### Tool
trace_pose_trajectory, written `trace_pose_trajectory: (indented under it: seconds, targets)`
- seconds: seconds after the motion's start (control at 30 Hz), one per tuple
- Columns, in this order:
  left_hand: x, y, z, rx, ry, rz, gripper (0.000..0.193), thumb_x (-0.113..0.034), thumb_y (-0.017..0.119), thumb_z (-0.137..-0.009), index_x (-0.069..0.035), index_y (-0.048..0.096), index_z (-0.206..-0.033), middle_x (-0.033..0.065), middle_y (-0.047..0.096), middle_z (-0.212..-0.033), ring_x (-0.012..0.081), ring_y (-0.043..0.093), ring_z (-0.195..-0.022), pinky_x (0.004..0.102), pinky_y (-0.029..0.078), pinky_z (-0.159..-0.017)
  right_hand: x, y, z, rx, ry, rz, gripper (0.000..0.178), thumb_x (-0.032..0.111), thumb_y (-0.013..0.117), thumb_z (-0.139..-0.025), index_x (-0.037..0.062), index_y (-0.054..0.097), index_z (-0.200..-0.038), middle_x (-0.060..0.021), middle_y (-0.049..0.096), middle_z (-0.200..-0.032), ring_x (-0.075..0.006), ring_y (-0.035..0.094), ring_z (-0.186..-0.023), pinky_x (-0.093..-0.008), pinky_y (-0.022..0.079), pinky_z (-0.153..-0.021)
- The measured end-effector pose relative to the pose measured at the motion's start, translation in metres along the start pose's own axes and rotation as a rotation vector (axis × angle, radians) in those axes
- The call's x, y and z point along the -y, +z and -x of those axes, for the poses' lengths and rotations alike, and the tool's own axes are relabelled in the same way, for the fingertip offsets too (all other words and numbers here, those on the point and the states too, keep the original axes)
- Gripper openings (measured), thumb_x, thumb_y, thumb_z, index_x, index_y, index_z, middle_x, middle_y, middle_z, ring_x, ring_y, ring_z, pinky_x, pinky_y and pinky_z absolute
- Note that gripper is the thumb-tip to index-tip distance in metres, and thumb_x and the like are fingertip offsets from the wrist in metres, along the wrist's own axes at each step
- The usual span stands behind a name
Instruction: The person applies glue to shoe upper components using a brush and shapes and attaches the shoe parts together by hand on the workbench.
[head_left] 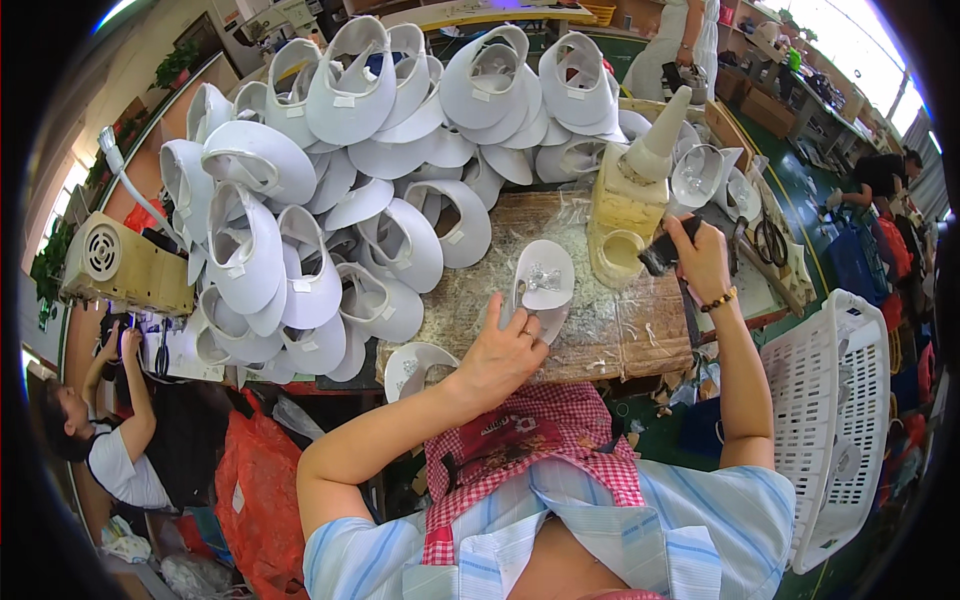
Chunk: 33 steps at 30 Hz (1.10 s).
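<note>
The left hand [505, 352] is pinching one white sole [541, 285] on the worktable [600, 330], fingers closed on its edge. The right hand [700, 258] is gripping one dark brush [662, 252] beside one yellowish glue pot [618, 255]. Dozens of white visors [300, 200] are lying piled behind.

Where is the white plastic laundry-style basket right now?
In the head view, the white slotted plastic basket stands on the person's right, below the edge of the worn wooden workbench and just beyond the right hand, which grips a dark brush.
</note>
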<state>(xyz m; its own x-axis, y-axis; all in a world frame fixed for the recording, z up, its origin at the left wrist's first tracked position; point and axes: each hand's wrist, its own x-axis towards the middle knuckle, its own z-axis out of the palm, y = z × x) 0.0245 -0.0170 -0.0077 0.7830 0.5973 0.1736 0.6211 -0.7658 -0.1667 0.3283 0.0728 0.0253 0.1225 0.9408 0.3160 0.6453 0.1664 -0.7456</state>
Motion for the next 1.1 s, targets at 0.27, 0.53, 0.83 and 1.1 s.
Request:
trace_pose_trajectory:
  seconds: [0.27, 0.53, 0.83, 1.1]
  targets:
    - [0.008, -0.001, -0.001, 0.095, 0.022, -0.008, 0.02, -0.012, 0.059, -0.073, -0.008, 0.06, -0.093, 0.0082, 0.058, -0.088, 0.0238, 0.054, -0.097, 0.046, 0.036, -0.094, 0.003, -0.021, 0.021, 0.203, 0.147, -0.342, 0.03, 0.032, 0.058, -0.092, 0.0038, 0.065, -0.082, 0.0025, 0.054, -0.054, -0.0029, 0.043, -0.035, -0.0185, 0.029, -0.032]
    - [0.013, 0.003, -0.001, 0.0, 0.113, -0.084, 0.011, -0.011, 0.057, -0.074, -0.006, 0.058, -0.084, 0.0042, 0.058, -0.08, 0.0205, 0.055, -0.089, 0.043, 0.037, -0.096, 0.064, 0.032, 0.061, 0.408, 0.017, -0.28, 0.019, 0.021, 0.06, -0.091, 0.0026, 0.066, -0.088, -0.0014, 0.059, -0.059, -0.0075, 0.054, -0.045, -0.0222, 0.04, -0.042]
    - [0.009, 0.006, -0.001, -0.05, 0.086, 0.04, 0.005, -0.011, 0.058, -0.068, -0.007, 0.06, -0.071, 0.0041, 0.06, -0.073, 0.0192, 0.054, -0.086, 0.0397, 0.038, -0.093, 0.053, 0.106, 0.062, 0.366, -0.549, -0.028, 0.019, 0.025, 0.061, -0.087, 0.0066, 0.064, -0.087, -0.0127, 0.064, -0.074, -0.031, 0.062, -0.062, -0.0392, 0.048, -0.055]
    - [0.008, 0.009, -0.002, -0.034, 0.107, 0.071, 0.008, -0.012, 0.059, -0.069, -0.006, 0.06, -0.074, 0.004, 0.061, -0.074, 0.0201, 0.054, -0.086, 0.0395, 0.039, -0.092, 0.074, 0.099, 0.052, 0.417, -0.463, -0.113, 0.023, 0.026, 0.057, -0.088, 0.0046, 0.062, -0.081, -0.0174, 0.058, -0.058, -0.0359, 0.059, -0.057, -0.0443, 0.047, -0.055]
